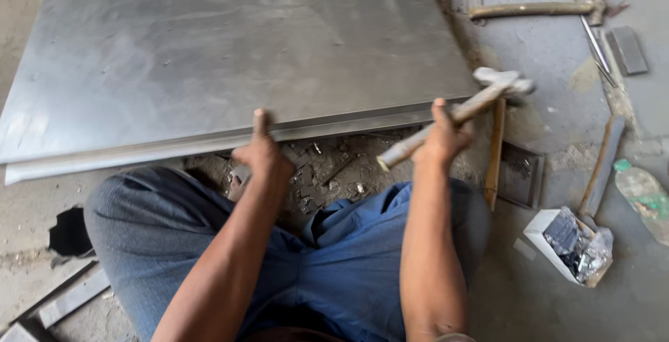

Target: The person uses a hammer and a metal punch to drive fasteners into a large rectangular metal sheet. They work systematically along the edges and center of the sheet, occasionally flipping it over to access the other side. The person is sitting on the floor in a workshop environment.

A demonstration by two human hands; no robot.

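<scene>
Sheet (230, 56), a big grey metal plate, lies flat on the concrete floor (543, 56) in front of the seated person, its near edge running just beyond the knees (139, 216). The left hand (261, 154) grips that near edge, thumb up on the top face and fingers curled beneath, so it is closed on the sheet. The right hand (442, 136) is wrapped tight around the wooden handle of a hammer (456, 115), whose metal head is raised above the sheet's right corner, blurred. Under the raised edge, between the hands, lies a litter of small metal scraps (317, 175). Just right of the right hand a wooden stick (493, 154) stands leaning, and beside it a dark metal tray (523, 175) rests on the floor. Farther right sit a white box (557, 244) of dark bits, a flat bar (601, 168) and a plastic bottle (644, 199). Well beyond, near the top, a second hammer (536, 10) lies by a small grey block (628, 49). A dark hole (70, 234) shows in the floor at the left.
</scene>
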